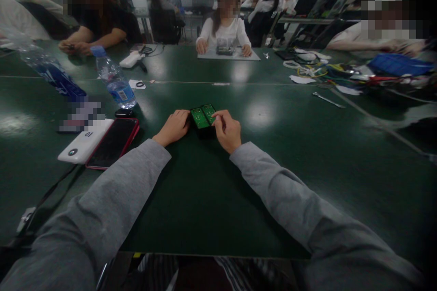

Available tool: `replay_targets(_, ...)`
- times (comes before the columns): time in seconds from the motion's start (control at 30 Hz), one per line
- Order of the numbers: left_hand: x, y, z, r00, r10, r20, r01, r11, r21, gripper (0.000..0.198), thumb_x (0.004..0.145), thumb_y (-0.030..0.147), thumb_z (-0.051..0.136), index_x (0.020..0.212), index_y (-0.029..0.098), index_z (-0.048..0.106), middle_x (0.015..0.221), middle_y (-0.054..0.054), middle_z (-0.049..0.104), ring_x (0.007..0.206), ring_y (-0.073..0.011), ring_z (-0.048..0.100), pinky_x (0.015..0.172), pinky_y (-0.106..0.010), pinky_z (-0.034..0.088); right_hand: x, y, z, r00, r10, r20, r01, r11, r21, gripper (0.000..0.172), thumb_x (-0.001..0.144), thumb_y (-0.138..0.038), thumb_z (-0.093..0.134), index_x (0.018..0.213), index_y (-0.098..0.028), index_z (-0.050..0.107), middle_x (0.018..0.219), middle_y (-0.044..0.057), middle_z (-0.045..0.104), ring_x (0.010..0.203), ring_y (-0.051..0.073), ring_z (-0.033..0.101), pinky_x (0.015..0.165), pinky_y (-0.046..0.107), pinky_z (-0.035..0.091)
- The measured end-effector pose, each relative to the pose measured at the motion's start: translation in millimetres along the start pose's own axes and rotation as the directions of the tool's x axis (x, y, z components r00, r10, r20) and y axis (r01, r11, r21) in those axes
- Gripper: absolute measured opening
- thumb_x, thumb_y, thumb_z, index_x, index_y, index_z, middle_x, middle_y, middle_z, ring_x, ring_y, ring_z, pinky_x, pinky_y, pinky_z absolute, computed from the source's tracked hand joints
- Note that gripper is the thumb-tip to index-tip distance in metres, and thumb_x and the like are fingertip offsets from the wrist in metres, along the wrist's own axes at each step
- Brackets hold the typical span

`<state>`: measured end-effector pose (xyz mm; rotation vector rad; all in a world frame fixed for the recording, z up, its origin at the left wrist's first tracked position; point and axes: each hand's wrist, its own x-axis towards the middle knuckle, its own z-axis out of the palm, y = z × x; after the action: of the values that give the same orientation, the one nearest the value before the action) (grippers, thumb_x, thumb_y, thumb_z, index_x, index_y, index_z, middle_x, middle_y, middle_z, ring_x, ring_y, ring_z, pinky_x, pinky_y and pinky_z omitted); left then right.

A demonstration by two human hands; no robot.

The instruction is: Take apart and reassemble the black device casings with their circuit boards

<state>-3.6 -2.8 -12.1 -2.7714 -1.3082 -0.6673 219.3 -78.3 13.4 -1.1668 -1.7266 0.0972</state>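
Note:
A small black holder with two green circuit boards (pixel 202 117) on top lies on the dark green table (pixel 211 200) in front of me. My left hand (pixel 173 127) rests against its left side, fingers curled on the holder's edge. My right hand (pixel 226 130) is at the right side, thumb and fingertips pinched together over the right-hand board. What the pinch holds is too small to see. Both arms wear grey sleeves.
To my left lie a red-cased phone (pixel 112 143), a white power bank (pixel 83 146) and two water bottles (pixel 114 78). Several other people sit round the table. Cables, tools and a blue tray (pixel 398 64) crowd the far right. A metal wrench (pixel 328 99) lies alone.

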Motion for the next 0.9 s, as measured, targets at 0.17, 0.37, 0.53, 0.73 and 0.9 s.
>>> replay_targets(0.17,0,5,-7.0,0.993,-0.022,-0.117,0.014,0.998,-0.069,0.046,0.106,0.031,0.03,0.145,0.011,0.044,0.14,-0.017,0.058,0.126,-0.027,0.056,0.106,-0.046,0.046,-1,-1,1,0.999,-0.034,0.015,0.034,0.999,-0.007,0.024,0.101,-0.035,0.04,0.099,-0.022,0.06,0.069,-0.002,0.062,0.053,0.011,0.051,0.055,0.026,0.037)
replay_targets(0.37,-7,37,-31.1,0.953,0.122,-0.277,-0.151,0.985,-0.084,0.04,0.107,0.037,0.032,0.138,0.021,0.054,0.138,-0.011,0.061,0.131,-0.0254,0.054,0.108,-0.046,0.043,-2,-1,2,1.0,-0.012,0.019,0.012,1.0,-0.019,0.025,0.101,-0.036,0.038,0.102,-0.022,0.059,0.07,-0.001,0.062,0.054,0.012,0.052,0.057,0.027,0.039)
replay_targets(0.53,-7,65,-31.8,0.928,0.356,-0.108,-0.356,0.934,0.023,0.046,0.102,0.05,0.049,0.136,0.02,0.057,0.14,-0.013,0.06,0.132,-0.03,0.054,0.111,-0.048,0.041,-1,-2,2,0.999,-0.028,-0.021,0.028,1.0,0.01,0.024,0.102,-0.035,0.036,0.105,-0.023,0.057,0.084,0.002,0.066,0.062,0.013,0.057,0.061,0.028,0.043)
replay_targets(0.73,-5,56,-26.8,0.94,0.32,-0.118,-0.324,0.946,-0.013,0.041,0.102,0.034,0.051,0.141,0.02,0.053,0.139,-0.013,0.061,0.133,-0.0289,0.054,0.11,-0.05,0.044,-1,0,3,1.0,-0.009,-0.011,0.009,0.999,0.049,0.022,0.102,-0.036,0.037,0.11,-0.023,0.053,0.078,0.0,0.061,0.062,0.015,0.056,0.065,0.03,0.047)
replay_targets(0.9,-5,49,-25.3,0.952,0.265,-0.152,-0.275,0.96,-0.047,0.045,0.1,0.03,0.056,0.144,0.021,0.05,0.151,-0.012,0.051,0.138,-0.0295,0.049,0.113,-0.053,0.042,0,0,3,0.999,-0.018,-0.036,0.021,0.998,0.06,0.025,0.104,-0.039,0.035,0.111,-0.023,0.052,0.092,0.004,0.063,0.071,0.016,0.059,0.071,0.032,0.05)
